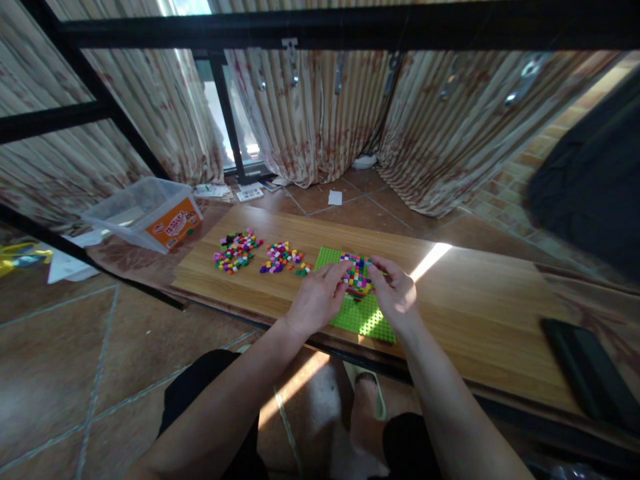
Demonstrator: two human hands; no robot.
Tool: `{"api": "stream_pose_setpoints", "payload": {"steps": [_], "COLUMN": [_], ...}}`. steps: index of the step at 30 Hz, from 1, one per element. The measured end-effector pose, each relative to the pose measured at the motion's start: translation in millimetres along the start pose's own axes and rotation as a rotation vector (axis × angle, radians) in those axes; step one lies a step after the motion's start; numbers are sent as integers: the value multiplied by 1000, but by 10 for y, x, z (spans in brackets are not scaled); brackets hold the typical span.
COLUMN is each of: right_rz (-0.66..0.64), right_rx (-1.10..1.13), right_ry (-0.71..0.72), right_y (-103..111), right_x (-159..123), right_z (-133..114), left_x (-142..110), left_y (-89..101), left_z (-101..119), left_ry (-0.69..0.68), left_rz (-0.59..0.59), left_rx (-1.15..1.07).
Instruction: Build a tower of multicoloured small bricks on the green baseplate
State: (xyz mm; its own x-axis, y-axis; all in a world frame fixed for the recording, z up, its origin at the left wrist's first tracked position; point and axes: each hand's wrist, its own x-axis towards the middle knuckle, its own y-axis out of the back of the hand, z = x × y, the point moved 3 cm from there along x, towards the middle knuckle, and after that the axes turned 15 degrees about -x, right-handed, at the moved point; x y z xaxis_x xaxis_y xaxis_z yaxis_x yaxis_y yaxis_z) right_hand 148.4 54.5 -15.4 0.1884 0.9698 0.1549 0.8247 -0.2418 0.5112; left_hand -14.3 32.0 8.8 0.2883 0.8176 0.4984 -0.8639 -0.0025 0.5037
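A green studded baseplate [367, 321] lies on the wooden board, with a multicoloured build of small toy bricks [359, 272] on it. My left hand [320, 297] is closed at the build's left side, fingertips and thumb against the bricks. From the other side, my right hand [397, 293] grips the build's right edge with bent fingers. Parts of the bricks are hidden behind my fingers. Two heaps of loose toy bricks, a larger one [237, 250] and a smaller one [281, 258], lie to the left of the baseplate.
A clear plastic bin [140, 207] with an orange label stands at the board's left end. On the right of the wooden board [480, 300] lies a dark flat object [590, 370]. A black metal bar [320, 30] crosses overhead, with curtains [320, 113] behind.
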Motion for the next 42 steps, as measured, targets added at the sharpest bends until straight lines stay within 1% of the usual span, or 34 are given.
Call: {"api": "stream_pose_setpoints", "payload": {"steps": [7, 13, 15, 21, 26, 29, 35, 37, 42], "right_rz": [-2, -11, -4, 68, 70, 67, 58, 47, 29], "right_rx": [-1, 3, -28, -226, -248, -224, -234, -227, -232], "right_ry": [-11, 11, 14, 36, 26, 28, 32, 39, 41], "right_y": [1, -19, -45, -119, -133, -135, -145, -150, -153], "right_x": [4, -18, -32, -85, -105, -105, -98, -100, -102], "right_z": [6, -34, -47, -126, -157, -145, -139, -149, -167], "left_x": [2, -1, -2, -5, -11, -24, -59, -70, -98], "left_y": [-6, -28, -28, -26, -21, 34, 213, 244, 267], "left_z": [-2, 5, 9, -7, -3, 2, -96, -131, -183], "left_ry": [5, 14, 10, 37, 67, 84, 137, 154, 201], "left_rz": [11, 22, 19, 22, 29, 67, 224, 245, 250], "left_rx": [-9, -32, -45, -63, -88, -90, -124, -135, -106]}}
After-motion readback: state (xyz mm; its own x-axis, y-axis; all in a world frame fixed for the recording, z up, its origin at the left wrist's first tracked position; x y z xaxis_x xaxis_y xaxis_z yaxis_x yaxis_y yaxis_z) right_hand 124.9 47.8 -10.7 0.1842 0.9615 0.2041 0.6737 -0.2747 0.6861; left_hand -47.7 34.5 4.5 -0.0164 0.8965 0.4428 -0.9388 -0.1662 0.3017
